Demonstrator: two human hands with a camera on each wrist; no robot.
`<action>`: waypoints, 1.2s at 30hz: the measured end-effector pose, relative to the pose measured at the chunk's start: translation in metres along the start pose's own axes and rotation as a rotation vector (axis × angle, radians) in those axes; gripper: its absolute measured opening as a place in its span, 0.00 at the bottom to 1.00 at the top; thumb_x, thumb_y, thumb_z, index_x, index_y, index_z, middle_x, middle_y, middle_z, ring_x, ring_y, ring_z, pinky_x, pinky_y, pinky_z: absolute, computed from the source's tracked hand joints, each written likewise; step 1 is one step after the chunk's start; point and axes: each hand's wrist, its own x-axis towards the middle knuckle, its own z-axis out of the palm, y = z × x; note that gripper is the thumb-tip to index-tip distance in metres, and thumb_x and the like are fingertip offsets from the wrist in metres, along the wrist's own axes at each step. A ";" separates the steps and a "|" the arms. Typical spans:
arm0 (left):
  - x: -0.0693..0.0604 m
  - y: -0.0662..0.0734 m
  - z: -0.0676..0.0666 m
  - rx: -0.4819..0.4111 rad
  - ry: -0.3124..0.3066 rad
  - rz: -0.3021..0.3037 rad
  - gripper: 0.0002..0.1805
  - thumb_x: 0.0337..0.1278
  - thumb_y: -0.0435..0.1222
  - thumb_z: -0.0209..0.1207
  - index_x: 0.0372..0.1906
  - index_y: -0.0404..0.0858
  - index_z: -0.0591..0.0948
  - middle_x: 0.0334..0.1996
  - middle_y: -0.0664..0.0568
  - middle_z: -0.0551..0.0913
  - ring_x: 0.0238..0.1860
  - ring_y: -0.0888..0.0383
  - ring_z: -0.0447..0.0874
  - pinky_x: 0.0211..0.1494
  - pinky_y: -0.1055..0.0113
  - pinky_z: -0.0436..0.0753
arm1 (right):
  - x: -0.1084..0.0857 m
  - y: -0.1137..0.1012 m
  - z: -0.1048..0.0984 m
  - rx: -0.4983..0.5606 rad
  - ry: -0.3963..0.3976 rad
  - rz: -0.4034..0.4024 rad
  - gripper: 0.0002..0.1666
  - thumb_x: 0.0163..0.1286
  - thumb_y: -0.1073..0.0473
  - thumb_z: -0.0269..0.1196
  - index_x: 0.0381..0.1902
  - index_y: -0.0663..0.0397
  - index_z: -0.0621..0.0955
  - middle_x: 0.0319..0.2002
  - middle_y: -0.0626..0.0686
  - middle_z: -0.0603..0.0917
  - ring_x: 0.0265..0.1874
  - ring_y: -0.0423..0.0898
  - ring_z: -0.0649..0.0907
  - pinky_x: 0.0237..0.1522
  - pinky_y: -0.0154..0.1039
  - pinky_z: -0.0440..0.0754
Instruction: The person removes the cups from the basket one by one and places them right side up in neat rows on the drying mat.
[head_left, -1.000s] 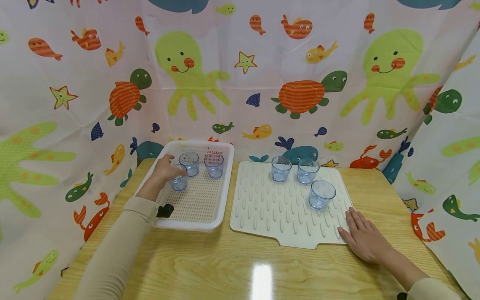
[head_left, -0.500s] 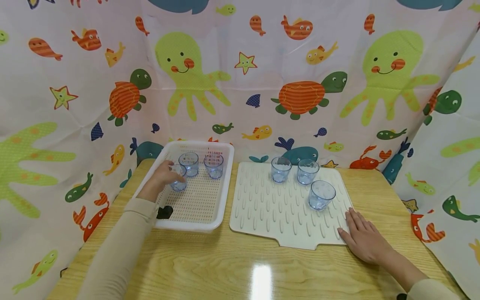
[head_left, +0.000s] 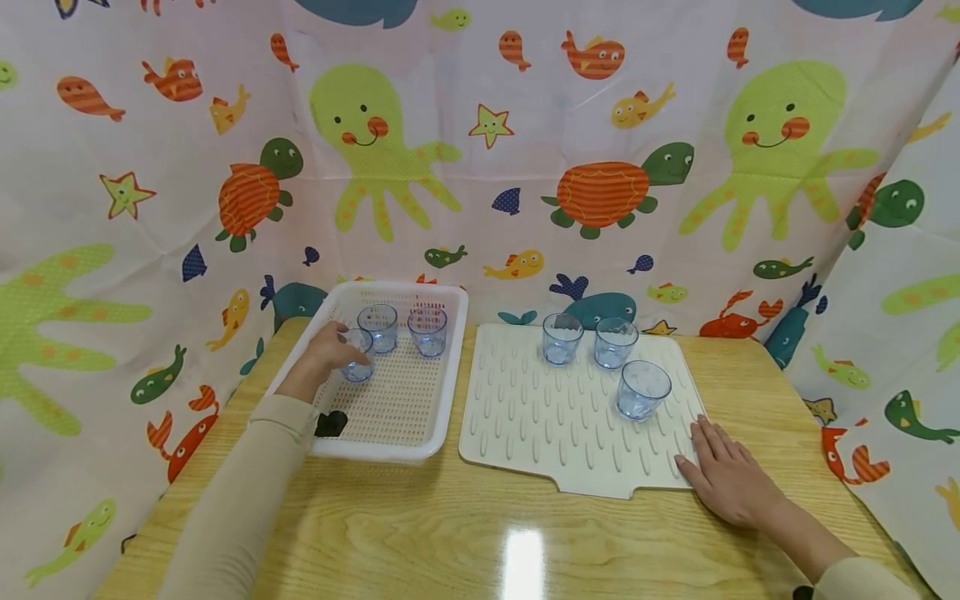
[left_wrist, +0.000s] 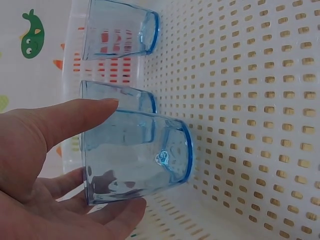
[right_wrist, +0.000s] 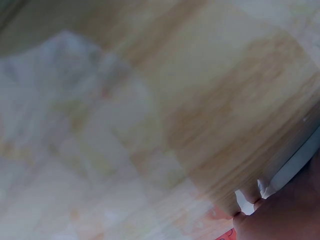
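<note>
My left hand [head_left: 324,352] reaches into a white perforated plastic basket [head_left: 444,408] and holds a clear blue drinking glass [left_wrist: 140,155]. In the left wrist view the thumb [left_wrist: 82,117] lies along one side of this glass and the fingers curve round the other. The glass stands upright close to the basket's floor. Two similar glasses, a middle one [head_left: 381,332] and a right one [head_left: 428,333], stand behind it. My right hand [head_left: 731,477] rests flat with its fingertips at the right edge of a cream ribbed draining mat [head_left: 517,408].
Three more blue glasses stand upright on the mat: one at the back [head_left: 562,340], one beside it [head_left: 615,343] and one nearer [head_left: 642,392]. A wooden table [head_left: 420,533] lies under everything. A sea-animal curtain [head_left: 465,208] encloses the back and sides.
My left hand has come down a little and taken hold of the front glass in the basket, then stayed almost still. My right hand has not moved.
</note>
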 end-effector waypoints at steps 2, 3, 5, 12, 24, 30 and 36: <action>0.000 0.000 0.000 0.000 0.009 0.002 0.48 0.59 0.32 0.67 0.77 0.28 0.52 0.74 0.27 0.57 0.72 0.28 0.59 0.71 0.30 0.63 | 0.000 0.000 0.000 0.002 -0.001 -0.001 0.52 0.81 0.34 0.43 0.75 0.79 0.54 0.76 0.78 0.50 0.74 0.77 0.52 0.69 0.78 0.48; 0.000 0.000 0.000 0.002 0.013 0.005 0.48 0.59 0.32 0.67 0.77 0.27 0.52 0.73 0.27 0.57 0.72 0.28 0.59 0.71 0.30 0.63 | 0.000 0.000 -0.001 0.004 -0.002 -0.001 0.52 0.81 0.34 0.43 0.75 0.79 0.54 0.76 0.78 0.50 0.74 0.77 0.52 0.69 0.78 0.48; 0.000 0.000 -0.001 0.001 0.021 0.016 0.48 0.59 0.32 0.67 0.77 0.27 0.52 0.73 0.27 0.58 0.72 0.29 0.59 0.71 0.31 0.64 | 0.000 0.000 -0.001 0.007 -0.005 0.001 0.52 0.81 0.34 0.43 0.75 0.79 0.53 0.76 0.78 0.50 0.74 0.77 0.52 0.69 0.77 0.48; -0.004 0.006 -0.005 0.002 0.027 0.052 0.48 0.58 0.32 0.68 0.77 0.26 0.53 0.73 0.26 0.58 0.72 0.29 0.60 0.72 0.34 0.64 | -0.001 0.001 -0.001 0.011 -0.005 0.000 0.52 0.81 0.34 0.44 0.76 0.79 0.53 0.76 0.78 0.50 0.74 0.77 0.52 0.69 0.77 0.48; -0.019 0.017 -0.012 0.000 0.025 0.078 0.49 0.61 0.34 0.66 0.78 0.27 0.50 0.75 0.26 0.57 0.72 0.28 0.61 0.71 0.30 0.63 | -0.001 -0.001 -0.002 0.001 -0.003 -0.007 0.51 0.81 0.35 0.44 0.75 0.79 0.54 0.76 0.78 0.50 0.74 0.77 0.53 0.69 0.77 0.49; -0.025 0.023 -0.014 -0.050 0.055 0.094 0.49 0.62 0.35 0.65 0.79 0.27 0.49 0.74 0.26 0.57 0.72 0.29 0.60 0.72 0.30 0.62 | 0.000 -0.001 -0.002 -0.011 0.005 -0.009 0.51 0.81 0.35 0.44 0.75 0.79 0.54 0.76 0.78 0.50 0.74 0.77 0.53 0.69 0.77 0.50; -0.029 0.026 -0.013 -0.066 0.082 0.121 0.48 0.63 0.35 0.65 0.79 0.28 0.49 0.76 0.28 0.56 0.73 0.29 0.58 0.73 0.33 0.62 | 0.001 0.003 0.003 0.001 0.004 -0.007 0.52 0.81 0.34 0.43 0.76 0.79 0.53 0.76 0.78 0.50 0.74 0.77 0.52 0.69 0.78 0.48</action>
